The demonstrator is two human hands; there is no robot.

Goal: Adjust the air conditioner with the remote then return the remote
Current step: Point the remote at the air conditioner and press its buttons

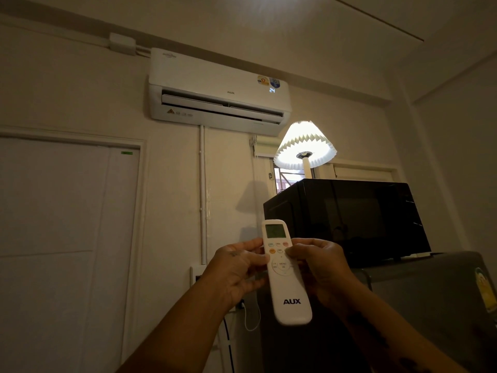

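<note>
A single head-worn wide-angle camera looks forward and tilted upward. The white wall-mounted air conditioner (219,91) sits far off at eleven o'clock, the black box-shaped microwave (347,222) nearer at three o'clock. Closest, at six o'clock, both forearms rise from the bottom edge. No second view shares the scene.

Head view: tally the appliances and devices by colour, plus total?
White: 3, the air conditioner, the remote held in the left hand and right hand, and the lit lamp.
Black: 1, the microwave.
Grey: 1, the fridge under the microwave.
Total: 5
</note>
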